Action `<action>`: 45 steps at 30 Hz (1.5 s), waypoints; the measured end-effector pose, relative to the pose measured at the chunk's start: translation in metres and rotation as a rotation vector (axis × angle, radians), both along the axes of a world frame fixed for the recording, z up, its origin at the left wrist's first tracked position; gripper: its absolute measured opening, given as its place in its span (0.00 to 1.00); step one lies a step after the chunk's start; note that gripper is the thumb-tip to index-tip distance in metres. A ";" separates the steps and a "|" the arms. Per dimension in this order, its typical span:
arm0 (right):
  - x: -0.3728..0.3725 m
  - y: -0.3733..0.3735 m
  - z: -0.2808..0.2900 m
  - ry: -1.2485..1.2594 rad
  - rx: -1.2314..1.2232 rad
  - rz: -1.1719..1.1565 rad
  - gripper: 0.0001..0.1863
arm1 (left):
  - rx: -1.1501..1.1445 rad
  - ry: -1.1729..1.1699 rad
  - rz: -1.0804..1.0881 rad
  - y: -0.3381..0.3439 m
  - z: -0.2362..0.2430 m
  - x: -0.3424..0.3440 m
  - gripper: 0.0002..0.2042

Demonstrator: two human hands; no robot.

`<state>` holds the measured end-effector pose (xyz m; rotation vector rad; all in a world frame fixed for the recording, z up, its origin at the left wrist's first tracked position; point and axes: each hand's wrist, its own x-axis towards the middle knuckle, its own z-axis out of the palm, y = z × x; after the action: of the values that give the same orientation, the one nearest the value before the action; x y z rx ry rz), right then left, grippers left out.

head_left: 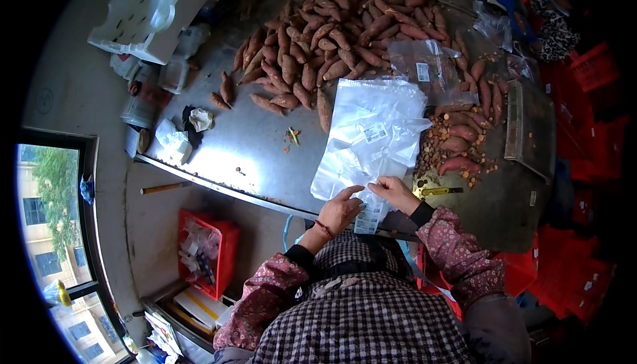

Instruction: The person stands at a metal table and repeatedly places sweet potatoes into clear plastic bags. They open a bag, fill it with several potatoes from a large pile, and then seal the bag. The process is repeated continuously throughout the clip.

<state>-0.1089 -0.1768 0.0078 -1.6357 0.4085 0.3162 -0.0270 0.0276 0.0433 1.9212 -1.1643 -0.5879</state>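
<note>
My left hand (pixel 340 211) is at the near edge of a stack of clear plastic bags (pixel 355 118), its fingers bent but apart beside a strip of printed white labels (pixel 366 221). My right hand (pixel 393 193) pinches the bags' near edge. A yellow box cutter (pixel 440 191) lies to its right. Reddish sweet potatoes (pixel 305 75) are heaped beyond the bags, with more among small trimmed bits at the right. Another bag (pixel 418 65) with a label lies on the heap.
The steel table (pixel 259 171) carries white foam boxes (pixel 142 19) at back left and a metal tray (pixel 531 132) at right. Red crates (pixel 212 258) stand below left and along the right. Another person's blue-gloved hand (pixel 511 5) is at the top right. A window (pixel 46 211) is at left.
</note>
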 end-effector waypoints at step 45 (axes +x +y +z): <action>0.025 -0.047 0.088 -0.519 -0.649 -0.316 0.04 | 0.305 0.188 0.159 -0.006 0.008 0.016 0.14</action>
<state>-0.0839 -0.2239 0.0957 -2.1546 0.3801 -0.5274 -0.0113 0.0215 0.0513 2.1354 -0.8309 -0.8780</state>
